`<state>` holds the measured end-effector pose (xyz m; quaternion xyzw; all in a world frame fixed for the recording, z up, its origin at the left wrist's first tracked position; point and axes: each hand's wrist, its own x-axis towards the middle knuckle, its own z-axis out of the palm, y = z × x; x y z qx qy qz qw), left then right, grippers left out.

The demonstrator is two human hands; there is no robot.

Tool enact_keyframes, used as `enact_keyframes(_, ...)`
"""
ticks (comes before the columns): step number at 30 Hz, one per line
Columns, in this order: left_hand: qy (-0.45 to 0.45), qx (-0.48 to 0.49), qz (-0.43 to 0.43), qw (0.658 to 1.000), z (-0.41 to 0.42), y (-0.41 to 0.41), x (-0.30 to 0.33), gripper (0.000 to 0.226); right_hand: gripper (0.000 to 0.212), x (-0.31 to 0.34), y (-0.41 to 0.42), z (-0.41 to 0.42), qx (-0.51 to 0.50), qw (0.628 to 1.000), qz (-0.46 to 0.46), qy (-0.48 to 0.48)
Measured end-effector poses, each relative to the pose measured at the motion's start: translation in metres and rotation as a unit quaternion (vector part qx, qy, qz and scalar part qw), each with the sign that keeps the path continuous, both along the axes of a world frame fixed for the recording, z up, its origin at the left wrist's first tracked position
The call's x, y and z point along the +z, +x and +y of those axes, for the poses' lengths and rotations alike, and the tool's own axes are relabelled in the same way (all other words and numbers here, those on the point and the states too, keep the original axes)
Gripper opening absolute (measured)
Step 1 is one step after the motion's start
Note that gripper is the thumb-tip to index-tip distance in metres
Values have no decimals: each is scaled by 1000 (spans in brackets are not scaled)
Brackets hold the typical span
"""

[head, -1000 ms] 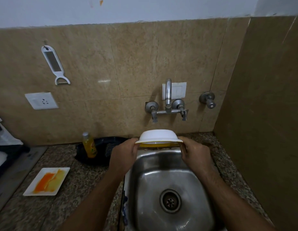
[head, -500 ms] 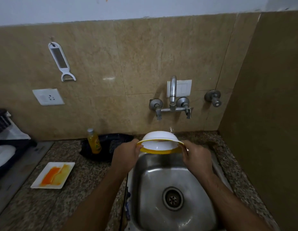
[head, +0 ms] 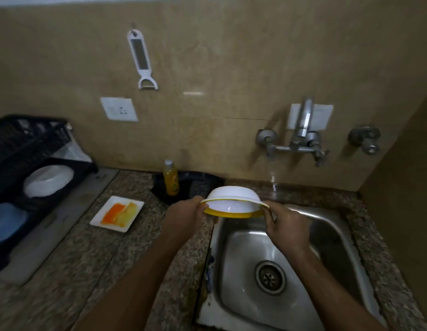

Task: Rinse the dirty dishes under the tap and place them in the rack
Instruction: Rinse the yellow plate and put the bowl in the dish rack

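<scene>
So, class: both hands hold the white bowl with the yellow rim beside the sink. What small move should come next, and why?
Probably carry the white, yellow-rimmed bowl, gripped by the left hand and right hand, leftward toward the black rack, since it is already off the tap's stream.

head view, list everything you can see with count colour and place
bowl: 1, white with yellow rim, upside down, held over the sink's back left corner
sink: 1, steel, lower right
tap: 1, steel, on wall above sink
valve: 1, steel, wall right of tap
plate: 1, white with orange and yellow smears, counter left of sink
bottle: 1, yellow, by back wall
rack: 1, black, far left, holding a white dish and a blue dish
peeler: 1, white, hanging on wall
socket: 1, white, wall
left hand: grips bowl's left rim
right hand: grips bowl's right rim
</scene>
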<state>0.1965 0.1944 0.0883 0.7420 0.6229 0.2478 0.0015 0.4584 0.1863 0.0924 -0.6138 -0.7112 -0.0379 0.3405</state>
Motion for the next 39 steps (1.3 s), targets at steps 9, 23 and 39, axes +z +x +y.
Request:
enact_keyframes(9, 56, 148, -72, 985, -36, -192, 33, 33, 62, 40, -189, 38, 260, 964, -49, -38)
enact_keyframes(23, -133, 336, 47, 931, -23, -559, 119, 80, 49, 114, -566, 164, 305, 932, 37, 193)
enact_keyframes(39, -221, 312, -1, 924, -11, -604, 79, 98, 55, 122, -787, 242, 269, 895, -340, 106)
